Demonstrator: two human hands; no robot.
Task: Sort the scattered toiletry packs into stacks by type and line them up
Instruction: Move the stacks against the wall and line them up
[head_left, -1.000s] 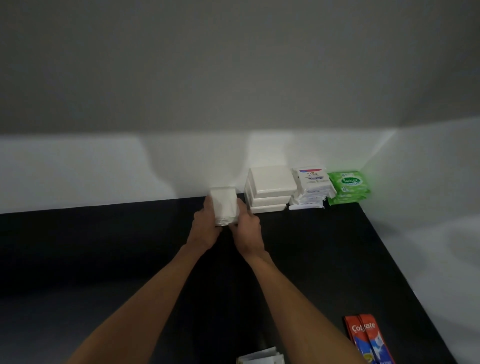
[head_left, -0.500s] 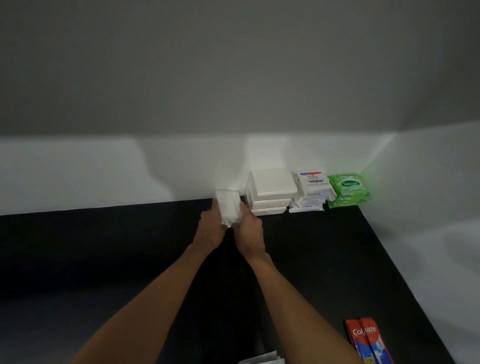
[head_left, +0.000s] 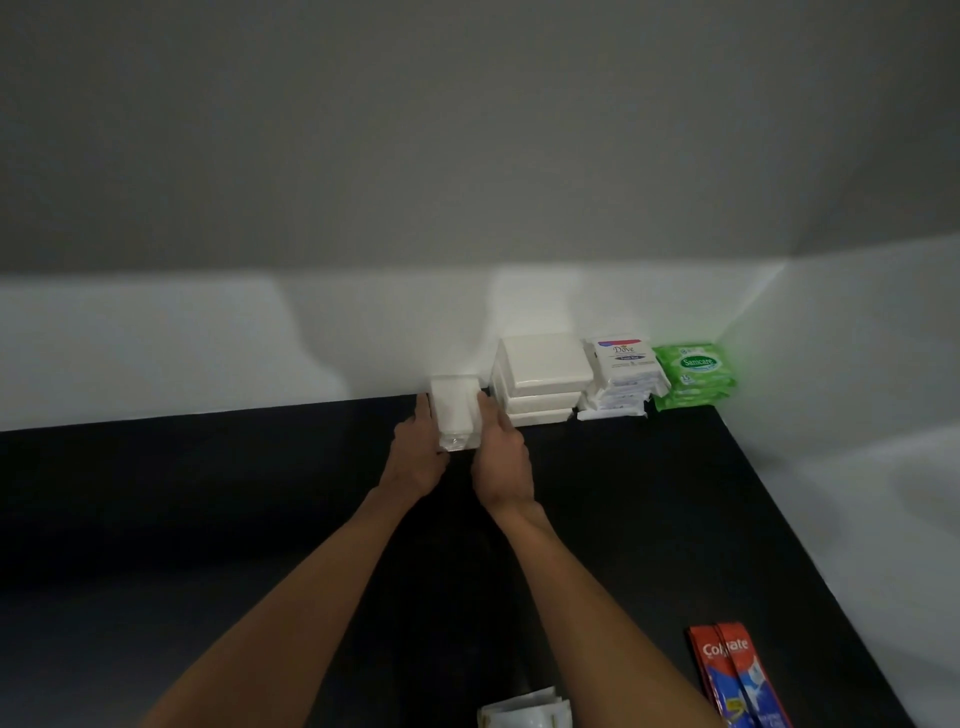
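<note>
A small white tissue pack stack stands at the back of the black table, against the white wall. My left hand presses its left side and my right hand its right side. To its right stand three rows: a stack of plain white packs, a stack of Dove packs and a stack of green Sanicare wipes. Two red Colgate boxes lie side by side at the front right. White packets show at the bottom edge.
White walls close the table at the back and on the right. The table's left half is dark bare surface.
Both hands have carried the small white pack stack away from me and to the right, up to the wall beside the plain white stack. The view has shifted slightly.
</note>
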